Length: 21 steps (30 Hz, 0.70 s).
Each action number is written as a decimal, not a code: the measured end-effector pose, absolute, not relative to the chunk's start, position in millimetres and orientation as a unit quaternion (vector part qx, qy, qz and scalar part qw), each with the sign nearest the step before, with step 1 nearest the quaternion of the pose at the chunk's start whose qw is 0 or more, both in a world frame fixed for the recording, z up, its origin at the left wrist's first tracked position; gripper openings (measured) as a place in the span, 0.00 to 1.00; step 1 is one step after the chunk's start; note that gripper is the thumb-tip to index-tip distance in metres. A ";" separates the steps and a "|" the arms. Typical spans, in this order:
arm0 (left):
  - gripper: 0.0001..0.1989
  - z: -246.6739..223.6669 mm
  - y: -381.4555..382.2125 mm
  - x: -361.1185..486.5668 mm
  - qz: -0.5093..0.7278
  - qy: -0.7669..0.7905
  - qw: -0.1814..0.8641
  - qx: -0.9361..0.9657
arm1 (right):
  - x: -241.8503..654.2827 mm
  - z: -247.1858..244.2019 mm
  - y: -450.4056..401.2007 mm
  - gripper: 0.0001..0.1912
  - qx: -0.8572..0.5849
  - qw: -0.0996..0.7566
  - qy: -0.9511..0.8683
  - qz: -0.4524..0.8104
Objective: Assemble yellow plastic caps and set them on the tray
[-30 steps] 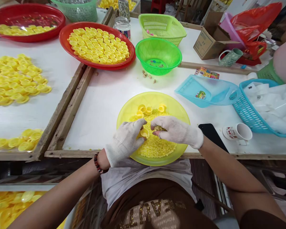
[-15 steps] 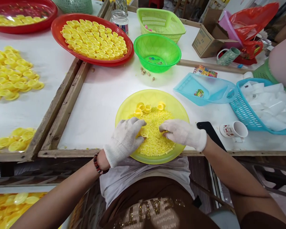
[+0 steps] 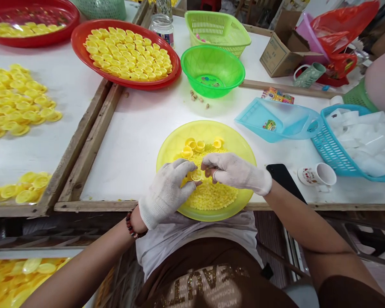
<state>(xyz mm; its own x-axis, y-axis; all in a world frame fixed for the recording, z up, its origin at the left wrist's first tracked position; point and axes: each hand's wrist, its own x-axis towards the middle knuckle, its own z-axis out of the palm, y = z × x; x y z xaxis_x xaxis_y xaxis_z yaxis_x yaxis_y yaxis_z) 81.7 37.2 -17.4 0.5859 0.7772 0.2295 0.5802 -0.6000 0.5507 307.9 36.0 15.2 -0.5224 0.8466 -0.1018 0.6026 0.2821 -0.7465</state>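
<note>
My left hand (image 3: 170, 190), in a white knit glove with bare fingertips, grips a small yellow plastic cup (image 3: 196, 175) between thumb and fingers. The cup's open top faces up. Close against its right side is my right hand (image 3: 232, 172), gloved the same way, with thumb and fingers pinched together; whatever they hold is too small or hidden to tell. Both hands are above a round, translucent yellow plate (image 3: 167, 139) heaped with tiny pale yellow pieces (image 3: 211, 199). Several more yellow cups (image 3: 200, 146) sit on the plate's far side.
Ahead stand a green bowl (image 3: 212, 70) and a red tray (image 3: 78, 45) covered with yellow cups. To the right are a blue scoop (image 3: 277, 119), a black phone (image 3: 284, 179), a white mug (image 3: 314, 175) and a blue basket (image 3: 340, 160) of white pieces. A wooden rail (image 3: 90, 139) runs along the left.
My right hand has moved left and slightly up from the heap to the cup, its fingers now pinched. My left hand keeps the cup in nearly the same place.
</note>
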 end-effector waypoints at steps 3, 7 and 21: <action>0.13 -19.4 40.1 80.7 0.269 0.401 0.261 0.836 | 318.0 16.3 36.5 0.15 -0.497 0.147 -0.815 0.259; 0.16 -19.9 43.4 81.5 0.284 0.408 0.298 0.815 | 310.4 10.2 48.0 0.13 -0.525 0.125 -0.822 0.181; 0.14 14.8 58.7 5.8 0.298 0.511 0.118 0.798 | 299.6 -5.0 66.5 0.08 -0.477 0.062 -0.875 0.055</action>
<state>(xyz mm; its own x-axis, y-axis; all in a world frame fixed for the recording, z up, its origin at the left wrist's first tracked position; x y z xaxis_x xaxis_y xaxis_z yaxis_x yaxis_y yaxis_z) 5.8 58.7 14.8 0.3006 0.8855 0.3543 0.7450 -0.4500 0.4924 299.6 66.5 -5.0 -0.5383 0.8409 0.0554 0.8274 0.5399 -0.1547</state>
